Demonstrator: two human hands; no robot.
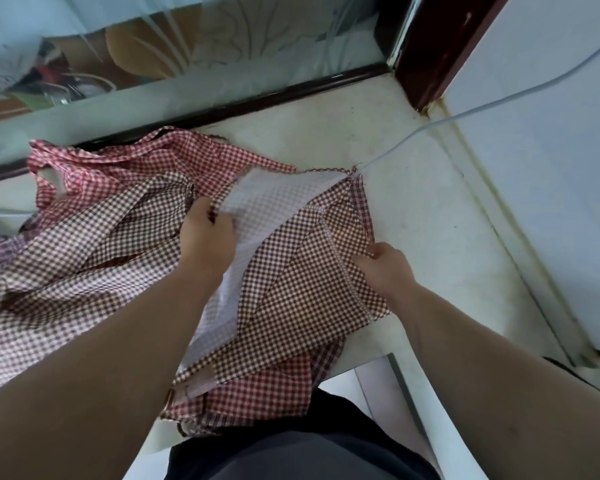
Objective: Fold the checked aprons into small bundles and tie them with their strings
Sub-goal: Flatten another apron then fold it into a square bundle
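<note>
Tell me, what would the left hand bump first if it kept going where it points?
The left hand grips the apron, so it would first meet more of it, the pale underside just ahead; beyond lies counter, though depth is unclear.

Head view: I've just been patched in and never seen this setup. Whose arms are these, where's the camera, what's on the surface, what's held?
There is no machine: the two bare arms are a person's, and the one camera sits on their head, looking forward and down. On the pale counter lie checked aprons in a heap: a brown-checked apron in front, a red-checked apron behind it to the left. The left hand grips a turned-over edge of the brown one, where its pale underside shows; the right hand pinches its stitched hem. A white cable runs over the counter's far right side.
</note>
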